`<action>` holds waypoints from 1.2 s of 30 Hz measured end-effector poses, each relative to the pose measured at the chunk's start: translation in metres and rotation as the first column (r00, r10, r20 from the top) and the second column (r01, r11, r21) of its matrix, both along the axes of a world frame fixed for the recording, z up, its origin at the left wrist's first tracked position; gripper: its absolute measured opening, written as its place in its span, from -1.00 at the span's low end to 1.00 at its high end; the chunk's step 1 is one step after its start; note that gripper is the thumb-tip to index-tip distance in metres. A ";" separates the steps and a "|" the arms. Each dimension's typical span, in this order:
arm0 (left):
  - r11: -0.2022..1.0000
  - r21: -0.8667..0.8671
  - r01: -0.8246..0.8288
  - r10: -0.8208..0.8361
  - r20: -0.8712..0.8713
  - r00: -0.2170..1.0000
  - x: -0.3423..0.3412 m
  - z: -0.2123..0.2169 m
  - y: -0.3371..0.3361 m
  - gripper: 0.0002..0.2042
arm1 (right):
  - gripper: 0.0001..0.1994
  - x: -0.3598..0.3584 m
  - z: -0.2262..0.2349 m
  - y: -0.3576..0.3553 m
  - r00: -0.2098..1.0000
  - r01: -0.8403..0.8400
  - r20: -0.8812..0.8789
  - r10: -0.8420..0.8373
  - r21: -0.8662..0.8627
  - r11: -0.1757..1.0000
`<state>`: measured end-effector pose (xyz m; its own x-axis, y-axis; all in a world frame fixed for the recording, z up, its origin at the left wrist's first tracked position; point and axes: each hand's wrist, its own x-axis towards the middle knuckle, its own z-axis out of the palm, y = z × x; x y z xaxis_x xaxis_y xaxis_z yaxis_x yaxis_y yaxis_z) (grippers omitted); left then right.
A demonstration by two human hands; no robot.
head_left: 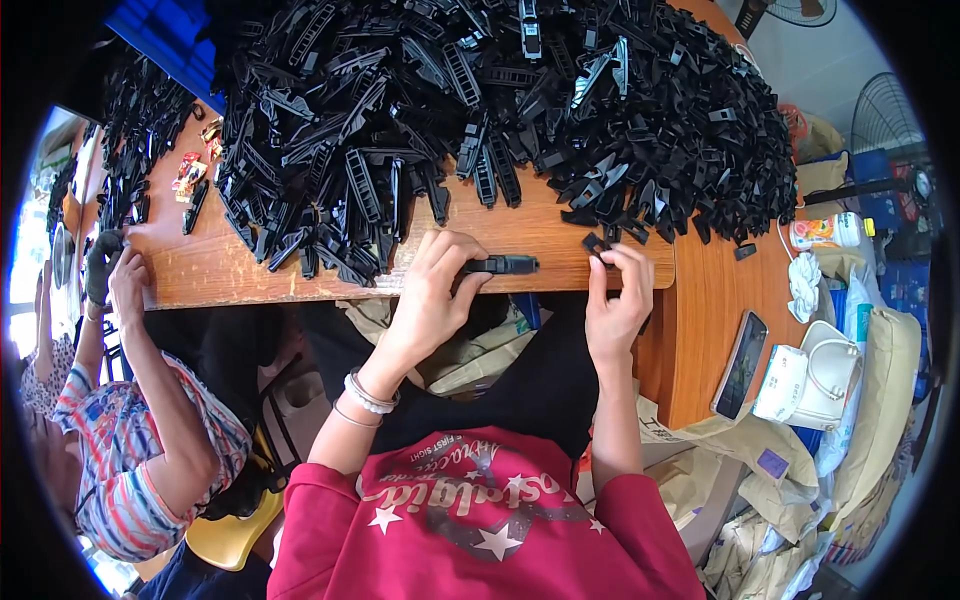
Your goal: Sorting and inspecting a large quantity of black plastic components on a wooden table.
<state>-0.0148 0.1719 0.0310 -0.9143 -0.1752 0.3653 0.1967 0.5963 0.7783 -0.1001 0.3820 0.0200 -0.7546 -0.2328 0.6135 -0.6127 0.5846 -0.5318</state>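
Near the front edge of the wooden table (330, 284), my left hand (436, 285) is closed round a long black plastic part (510, 264), which points to the right. My right hand (618, 307) pinches a small black plastic piece (595, 244) between thumb and fingertips, at the edge of the heap. The two pieces are apart. Just beyond my hands lies a large heap of long black plastic parts (365, 185), ladder-like on one side. Smaller black pieces (690, 170) are piled on the right.
A co-worker (150, 440) in a striped top sits at the left, hands at the same table. On the right are a phone (740, 365), a tissue pack (780, 384), a white bag (832, 372) and a bottle (830, 232). A blue bin (170, 50) stands far left.
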 end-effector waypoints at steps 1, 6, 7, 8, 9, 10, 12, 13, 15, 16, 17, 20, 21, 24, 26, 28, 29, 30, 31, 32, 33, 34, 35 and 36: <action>1.000 0.000 -0.002 0.002 0.004 1.000 0.000 0.000 0.000 -0.77 | -0.84 0.005 0.001 0.001 0.999 -0.032 0.027 0.034 -0.071 0.997; 0.999 -0.026 0.036 -0.036 0.034 0.999 -0.004 0.003 -0.003 -0.77 | -0.77 0.017 0.016 -0.015 0.929 -0.167 0.308 0.203 -0.140 0.976; 0.999 -0.026 0.033 -0.032 0.036 0.999 -0.005 0.003 -0.003 -0.77 | -0.77 0.016 0.017 -0.019 0.928 -0.170 0.310 0.206 -0.141 0.975; 0.999 -0.027 0.045 -0.044 0.026 0.999 -0.006 0.003 -0.003 -0.77 | -0.76 0.015 0.017 -0.022 0.897 -0.201 0.350 0.271 -0.225 0.954; 0.998 -0.028 0.056 -0.055 0.015 0.998 -0.007 0.002 -0.002 -0.77 | -0.74 0.013 0.017 -0.024 0.860 -0.226 0.383 0.338 -0.308 0.924; 0.998 -0.031 0.049 -0.049 0.018 0.999 -0.007 0.002 -0.003 -0.77 | -0.72 0.009 0.015 -0.025 0.869 -0.291 0.347 0.353 -0.220 0.931; 0.998 -0.045 0.044 -0.044 0.002 0.999 -0.007 -0.001 -0.002 -0.76 | -0.73 0.008 0.023 -0.027 0.830 -0.272 0.447 0.333 -0.196 0.942; 0.998 -0.044 0.045 -0.045 -0.001 0.999 -0.007 -0.001 -0.002 -0.76 | -0.73 0.007 0.026 -0.028 0.787 -0.249 0.541 0.298 -0.163 0.955; 0.998 -0.039 0.040 -0.040 0.007 0.999 -0.007 0.000 -0.002 -0.77 | -0.68 0.001 0.024 -0.020 0.684 -0.243 0.606 0.405 -0.335 0.911; 0.999 -0.037 0.036 -0.035 0.015 0.999 -0.007 0.000 -0.003 -0.77 | -0.65 -0.001 0.024 -0.016 0.623 -0.234 0.626 0.470 -0.424 0.875; 0.999 -0.038 0.026 -0.026 0.013 1.000 -0.007 0.000 -0.003 -0.77 | -0.65 0.001 0.027 -0.014 0.583 -0.236 0.602 0.545 -0.516 0.823; 0.999 -0.043 0.028 -0.027 0.025 0.999 -0.004 0.000 -0.005 -0.77 | -0.74 0.001 0.031 -0.019 0.711 -0.382 0.549 0.439 -0.224 0.897; 0.999 -0.038 0.037 -0.036 0.028 0.999 -0.002 -0.001 -0.005 -0.77 | -0.74 0.002 0.030 -0.018 0.710 -0.374 0.556 0.432 -0.222 0.901; 0.998 -0.023 0.059 -0.059 0.013 0.998 -0.003 0.000 -0.005 -0.76 | -0.73 -0.003 0.026 -0.013 0.742 -0.390 0.519 0.425 -0.182 0.903; 0.996 -0.034 0.086 -0.086 -0.001 0.996 -0.006 0.000 -0.004 -0.76 | -0.72 -0.005 0.026 -0.017 0.781 -0.397 0.461 0.421 -0.153 0.905; 0.992 -0.083 0.099 -0.102 -0.025 0.995 -0.010 0.001 -0.001 -0.76 | -0.72 -0.004 0.020 -0.028 0.792 -0.454 0.389 0.471 -0.139 0.880; 0.994 -0.043 0.097 -0.098 -0.022 0.995 -0.009 0.001 -0.002 -0.76 | -0.73 -0.001 0.020 -0.031 0.796 -0.434 0.396 0.458 -0.153 0.888; 0.994 -0.047 0.100 -0.101 -0.025 0.995 -0.008 0.001 -0.003 -0.76 | -0.73 0.001 0.019 -0.033 0.799 -0.433 0.391 0.457 -0.155 0.888; 0.992 -0.069 0.102 -0.104 -0.030 0.994 -0.008 0.000 -0.003 -0.76 | -0.74 0.003 0.016 -0.032 0.812 -0.415 0.382 0.441 -0.154 0.897; 0.990 -0.091 0.105 -0.109 -0.036 0.993 -0.008 0.001 -0.004 -0.75 | -0.75 0.005 0.015 -0.031 0.825 -0.397 0.373 0.425 -0.153 0.905; 0.976 -0.071 0.204 -0.205 -0.013 0.979 -0.006 0.004 -0.012 -0.72 | -0.77 0.006 0.018 -0.029 0.823 -0.452 0.336 0.458 -0.102 0.886; 0.978 -0.028 0.208 -0.208 0.005 0.978 -0.003 0.007 -0.015 -0.71 | -0.78 0.014 0.021 -0.023 0.780 -0.469 0.420 0.464 -0.097 0.878; 0.977 0.017 0.212 -0.212 0.021 0.977 0.001 0.011 -0.016 -0.70 | -0.76 0.023 0.025 -0.015 0.735 -0.545 0.412 0.538 -0.111 0.831; 0.974 -0.194 0.115 -0.126 -0.047 0.991 -0.005 0.015 -0.022 -0.72 | -0.73 0.028 0.023 -0.014 0.717 -0.572 0.397 0.574 -0.136 0.809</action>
<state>-0.0203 0.1503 0.0457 -0.9006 0.0130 0.4344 0.3179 0.7013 0.6381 -0.0723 0.3683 0.0434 -0.6525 -0.7004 0.2892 -0.5611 0.1901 -0.8056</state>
